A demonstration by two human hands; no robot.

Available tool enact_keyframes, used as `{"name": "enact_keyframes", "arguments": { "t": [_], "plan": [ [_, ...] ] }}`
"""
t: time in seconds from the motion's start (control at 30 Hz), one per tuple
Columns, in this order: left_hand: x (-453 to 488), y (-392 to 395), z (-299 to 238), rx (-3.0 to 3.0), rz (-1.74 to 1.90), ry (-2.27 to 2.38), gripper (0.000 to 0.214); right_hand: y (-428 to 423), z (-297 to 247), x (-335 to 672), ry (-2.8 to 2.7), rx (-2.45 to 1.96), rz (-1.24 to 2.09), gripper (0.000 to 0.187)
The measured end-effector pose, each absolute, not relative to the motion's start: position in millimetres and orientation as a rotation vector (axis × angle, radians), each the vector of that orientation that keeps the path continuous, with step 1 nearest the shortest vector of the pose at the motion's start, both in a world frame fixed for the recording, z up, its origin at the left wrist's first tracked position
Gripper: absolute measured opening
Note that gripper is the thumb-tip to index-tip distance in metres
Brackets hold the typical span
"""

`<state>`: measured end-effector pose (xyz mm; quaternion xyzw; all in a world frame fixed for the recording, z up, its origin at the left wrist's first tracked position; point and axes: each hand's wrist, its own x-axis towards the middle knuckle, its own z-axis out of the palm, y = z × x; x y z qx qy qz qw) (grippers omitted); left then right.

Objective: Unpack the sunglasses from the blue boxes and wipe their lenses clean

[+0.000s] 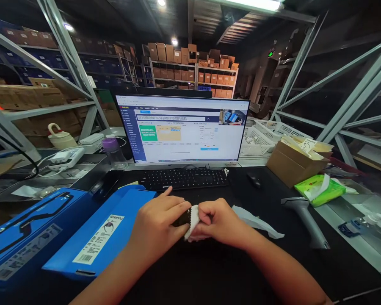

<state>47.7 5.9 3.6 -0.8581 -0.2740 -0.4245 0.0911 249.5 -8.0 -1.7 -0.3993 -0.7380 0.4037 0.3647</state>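
My left hand (161, 216) pinches a small dark object (185, 217) with a toothed edge, mostly covered by my fingers; its kind does not show. Against that edge sits a crumpled white tissue (193, 224), held in the curled fingers of my right hand (217, 220). Both hands meet above the black desk mat, in front of the keyboard (187, 178). A loose white sheet (257, 222), perhaps another tissue, lies just right of my right hand. Left of my left hand rests a blue box (114, 224) with a white label.
Another blue box (34, 228) lies at far left. Behind the keyboard stands a monitor (184, 131). To the right are a mouse (254, 180), a barcode scanner (306, 220), a green tissue pack (320, 190), a cardboard box (288, 163) and a clear bottle (358, 224).
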Motion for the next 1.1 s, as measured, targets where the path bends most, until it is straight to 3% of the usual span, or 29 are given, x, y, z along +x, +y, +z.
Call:
{"name": "enact_keyframes", "arguments": {
  "t": [0.13, 0.27, 0.6, 0.83, 1.1],
  "plan": [
    [43.0, 5.1, 7.5, -2.504, -1.419, -0.900, 0.019, 2.7, 18.7, 287.8, -2.080, -0.846, 1.308, 0.047],
    [47.9, 3.1, 6.7, -2.438, -1.426, -1.161, 0.022, 8.5, 23.6, 306.5, -1.915, -0.842, 1.457, 0.051],
    [54.8, 3.1, -8.6, -2.299, -1.404, -1.315, 0.024, 7.9, -8.3, 233.8, -0.714, -0.691, 1.315, 0.060],
    [59.7, 8.4, -30.9, -2.121, -1.362, -1.142, 0.025, -14.9, -33.6, 187.1, -0.704, -0.680, 1.206, 0.060],
    [66.4, 3.0, -24.1, -2.286, -1.381, -1.011, 0.032, 5.5, 2.9, 231.4, -0.527, -0.617, 1.358, 0.066]
  ]
}}
